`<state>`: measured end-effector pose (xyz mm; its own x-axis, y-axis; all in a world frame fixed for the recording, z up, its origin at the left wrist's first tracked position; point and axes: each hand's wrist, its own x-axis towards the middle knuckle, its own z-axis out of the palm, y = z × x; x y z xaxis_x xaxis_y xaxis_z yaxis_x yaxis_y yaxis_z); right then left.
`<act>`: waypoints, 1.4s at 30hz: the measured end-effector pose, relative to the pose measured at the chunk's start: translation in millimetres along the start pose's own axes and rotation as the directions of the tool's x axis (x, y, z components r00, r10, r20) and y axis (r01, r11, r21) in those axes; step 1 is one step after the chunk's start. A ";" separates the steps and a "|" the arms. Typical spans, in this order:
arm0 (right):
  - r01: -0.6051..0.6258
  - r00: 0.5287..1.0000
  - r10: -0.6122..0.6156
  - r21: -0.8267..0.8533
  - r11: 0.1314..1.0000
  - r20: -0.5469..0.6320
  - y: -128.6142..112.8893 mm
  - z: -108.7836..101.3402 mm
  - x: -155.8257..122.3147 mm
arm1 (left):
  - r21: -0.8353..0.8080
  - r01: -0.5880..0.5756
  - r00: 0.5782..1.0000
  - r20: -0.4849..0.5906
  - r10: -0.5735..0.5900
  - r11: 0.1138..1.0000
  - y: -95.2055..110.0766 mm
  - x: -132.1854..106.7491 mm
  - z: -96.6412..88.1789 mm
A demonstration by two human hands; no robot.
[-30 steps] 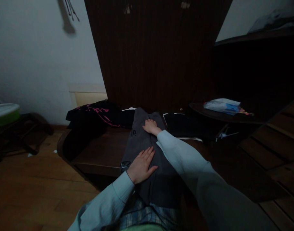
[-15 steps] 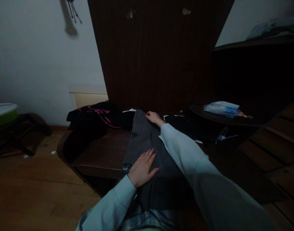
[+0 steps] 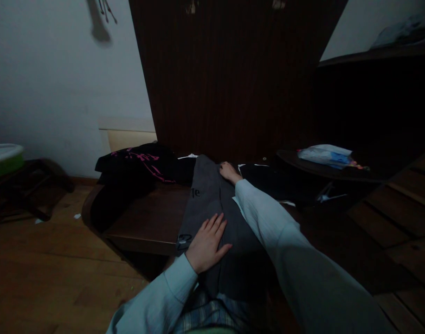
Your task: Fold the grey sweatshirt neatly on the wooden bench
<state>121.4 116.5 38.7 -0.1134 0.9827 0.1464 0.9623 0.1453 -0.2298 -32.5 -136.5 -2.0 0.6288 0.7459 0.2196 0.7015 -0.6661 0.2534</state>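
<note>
Across dark bench (image 3: 143, 218): grey garment (image 3: 206, 204) w/ blk lettering (image 3: 196, 192)

It lies lengthwise from the bench's far side toward our plaid clothing (image 3: 207, 316), fold line down its middle, lettering nr the L edge. Our L hand (image 3: 207, 243) is flat on it, thumb out; our R hand (image 3: 229, 172) has fingers bent at its far end, can't tell if they grip. Our R sleeve (image 3: 264, 220) hides part of its R side. Blk cloth w/ pink print (image 3: 139, 162) sits L, dark cloth (image 3: 263, 178) R, plastic packet (image 3: 325, 155) on R shelf (image 3: 292, 162). Vs 1 s ago, R hand's bunched, not flat, & a bit further R; L hand's abt same spot.
</note>
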 end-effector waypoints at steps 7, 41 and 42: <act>-0.046 0.996 0.039 0.087 0.995 0.086 -5.3 12.7 -11.7 | 0.029 0.012 1.000 0.017 -0.013 1.000 2.2 -1.8 0.5; 0.269 0.897 -0.413 0.544 0.795 0.160 23.7 -13.5 -219.2 | -0.194 0.026 0.996 -0.077 -0.042 0.981 -14.2 -21.1 -15.3; 0.258 0.910 -0.388 0.532 0.807 0.148 31.1 -14.6 -226.1 | -0.199 0.035 0.996 -0.078 -0.051 0.979 -19.5 -21.4 -18.5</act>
<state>180.5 -102.8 12.6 -0.5132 0.8545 0.0803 0.6158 0.4318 -0.6590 -65.9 -139.4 5.8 0.5642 0.7771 0.2788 0.6423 -0.6253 0.4432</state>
